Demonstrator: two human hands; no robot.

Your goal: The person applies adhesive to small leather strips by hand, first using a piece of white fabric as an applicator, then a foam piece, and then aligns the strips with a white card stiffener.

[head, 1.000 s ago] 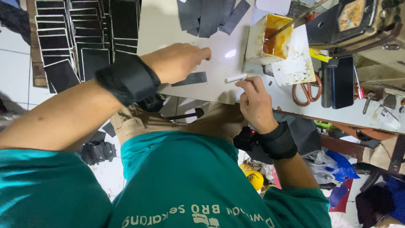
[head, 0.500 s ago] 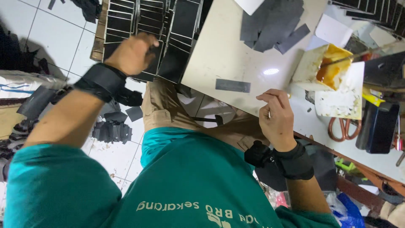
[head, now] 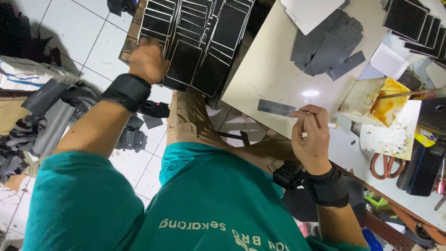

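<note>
My left hand (head: 146, 60) reaches down to the left onto rows of black rectangular pieces (head: 204, 42) laid overlapping on a board on the floor. Its fingers rest on the edge of one piece and are hidden behind the back of the hand. My right hand (head: 311, 135) hovers at the near edge of the cream table (head: 260, 69), closed around a thin white stick (head: 332, 125). A small grey strip (head: 276, 108) lies flat on the table just left of its fingertips. Both wrists wear black bands.
A pile of grey strips (head: 330, 46) lies further back on the table. To the right stand a white tray with yellow glue (head: 385, 104), orange-handled scissors (head: 383, 165) and more black pieces (head: 413, 21). Dark scraps (head: 46, 111) lie on the tiled floor.
My left arm swung from the table down to the black pieces on the floor, and my view turned left with it. My right hand stayed by the grey strip.
</note>
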